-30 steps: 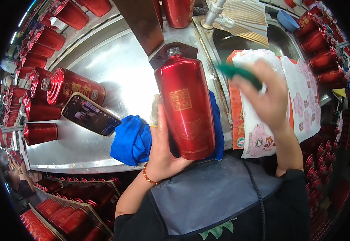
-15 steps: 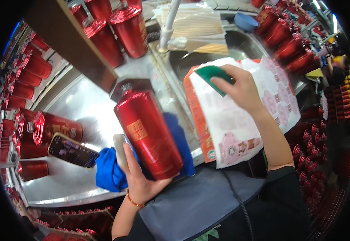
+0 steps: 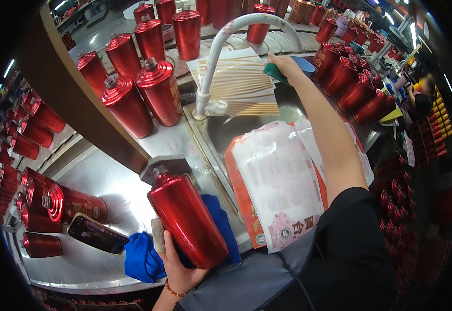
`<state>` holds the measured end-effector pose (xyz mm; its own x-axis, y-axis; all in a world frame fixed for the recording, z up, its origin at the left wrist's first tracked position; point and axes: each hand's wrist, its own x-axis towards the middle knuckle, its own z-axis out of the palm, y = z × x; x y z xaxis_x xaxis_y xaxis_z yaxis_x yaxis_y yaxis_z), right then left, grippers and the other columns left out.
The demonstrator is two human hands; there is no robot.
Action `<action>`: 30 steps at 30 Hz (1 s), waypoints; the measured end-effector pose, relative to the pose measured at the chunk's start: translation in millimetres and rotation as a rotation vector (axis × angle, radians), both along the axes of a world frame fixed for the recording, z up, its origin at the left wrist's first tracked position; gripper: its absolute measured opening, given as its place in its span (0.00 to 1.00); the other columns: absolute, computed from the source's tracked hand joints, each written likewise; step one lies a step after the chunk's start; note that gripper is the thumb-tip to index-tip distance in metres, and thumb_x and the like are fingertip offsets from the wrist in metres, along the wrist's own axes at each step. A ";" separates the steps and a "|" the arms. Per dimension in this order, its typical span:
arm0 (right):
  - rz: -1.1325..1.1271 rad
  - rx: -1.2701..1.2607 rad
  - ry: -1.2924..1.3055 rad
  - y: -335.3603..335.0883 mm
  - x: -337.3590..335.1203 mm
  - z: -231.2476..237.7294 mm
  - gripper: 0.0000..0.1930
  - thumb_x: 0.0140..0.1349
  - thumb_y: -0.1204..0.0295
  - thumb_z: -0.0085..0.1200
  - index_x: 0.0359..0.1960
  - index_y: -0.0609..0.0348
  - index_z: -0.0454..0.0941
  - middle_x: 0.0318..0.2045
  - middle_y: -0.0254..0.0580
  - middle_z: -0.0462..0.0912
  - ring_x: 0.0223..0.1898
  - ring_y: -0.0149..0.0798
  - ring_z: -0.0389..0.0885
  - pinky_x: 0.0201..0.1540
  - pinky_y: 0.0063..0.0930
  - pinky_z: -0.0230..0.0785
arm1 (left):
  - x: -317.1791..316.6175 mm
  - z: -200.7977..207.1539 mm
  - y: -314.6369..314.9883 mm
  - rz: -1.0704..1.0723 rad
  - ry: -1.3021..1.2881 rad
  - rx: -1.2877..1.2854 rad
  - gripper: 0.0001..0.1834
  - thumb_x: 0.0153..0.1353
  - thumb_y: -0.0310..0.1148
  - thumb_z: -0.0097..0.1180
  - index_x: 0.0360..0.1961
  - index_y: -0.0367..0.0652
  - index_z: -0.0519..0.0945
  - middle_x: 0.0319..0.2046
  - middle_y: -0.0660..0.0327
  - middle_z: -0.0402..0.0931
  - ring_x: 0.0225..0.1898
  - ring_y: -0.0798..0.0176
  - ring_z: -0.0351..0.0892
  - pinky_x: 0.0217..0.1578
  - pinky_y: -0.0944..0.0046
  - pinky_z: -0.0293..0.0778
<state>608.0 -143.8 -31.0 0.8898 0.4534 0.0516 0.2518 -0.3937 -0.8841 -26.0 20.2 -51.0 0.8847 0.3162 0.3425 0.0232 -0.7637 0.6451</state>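
My left hand (image 3: 181,270) holds a glossy red bottle (image 3: 188,220) near its base. The bottle leans with its neck pointing away, against a dark angled block (image 3: 171,163), and a plain face is up. A pale cover wraps one left finger. Stretched out to the far side of the sink, my right hand (image 3: 288,70) pinches a green flat scraper (image 3: 276,73) beside a blue bowl (image 3: 304,64). White decal sheets (image 3: 277,171) with pink and gold prints lie over an orange-red sheet (image 3: 238,179), below my right forearm.
A white faucet (image 3: 211,78) arches over the metal sink (image 3: 292,112), near a striped sheet (image 3: 244,85). A brown post (image 3: 75,78) crosses the left side. Several red bottles (image 3: 158,93) stand around. A phone (image 3: 97,234) and blue cloth (image 3: 142,259) lie at left.
My right hand has moved with the scraper from the decal sheets to beside the blue bowl. The bottle has turned in my left hand, so its gold square mark no longer shows.
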 end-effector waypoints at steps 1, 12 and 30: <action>-0.073 -0.172 -0.128 19.4 3.0 7.5 0.21 0.69 0.52 0.58 0.45 0.59 0.89 0.35 0.40 0.88 0.37 0.34 0.83 0.47 0.29 0.72 | -2.8 -1.8 0.6 0.005 0.008 0.007 0.69 0.47 0.47 0.80 0.78 0.33 0.44 0.75 0.36 0.46 0.76 0.34 0.49 0.73 0.43 0.49; 0.095 -0.355 -0.170 53.9 72.1 -8.2 0.17 0.54 0.62 0.73 0.41 0.61 0.90 0.35 0.46 0.90 0.37 0.38 0.86 0.47 0.34 0.76 | -9.5 -15.9 7.6 -0.050 -0.002 -0.004 0.70 0.44 0.53 0.80 0.78 0.34 0.46 0.75 0.29 0.42 0.76 0.26 0.47 0.72 0.38 0.53; -0.518 -0.092 -0.641 -38.2 54.2 74.9 0.20 0.56 0.54 0.66 0.36 0.61 0.88 0.33 0.49 0.89 0.35 0.42 0.89 0.43 0.37 0.77 | 4.0 6.4 6.0 -0.049 0.004 0.000 0.70 0.45 0.55 0.80 0.77 0.32 0.49 0.73 0.32 0.51 0.73 0.27 0.54 0.70 0.39 0.56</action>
